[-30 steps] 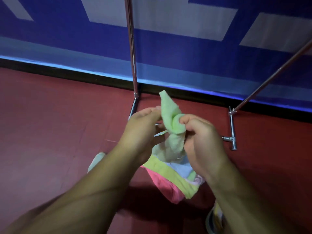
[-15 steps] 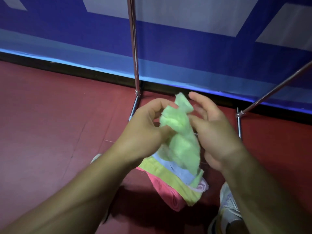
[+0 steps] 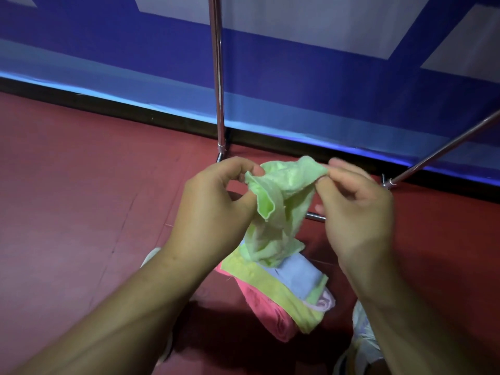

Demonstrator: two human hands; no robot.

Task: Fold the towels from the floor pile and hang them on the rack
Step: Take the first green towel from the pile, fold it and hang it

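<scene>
Wall: blue with pale panels, behind everything.

Floor: dark red, bare to my left.

Rack: chrome, one post upright ahead, one tube slanting in from the right, base feet on the floor just beyond my hands. No towel shows on the parts in view.

Pile: pink, yellow, blue and pale pink towels, lying flat on the floor below my hands, between my shoes.

Left hand: grip closed on the near-left edge of the green towel, thumb and fingers pinching.

Right hand: fingertips pinched together on the top right corner of the same towel.

Green towel: held in the air above the pile — still crumpled, top edge partly stretched between my two grips, the rest hanging in bunches.

Step in hand, as I judge it: finding the corners. To do it well, walk the left pinch along the hem to the true corner, draw the top edge taut, let the cloth drop flat — then fold edge to edge.
</scene>
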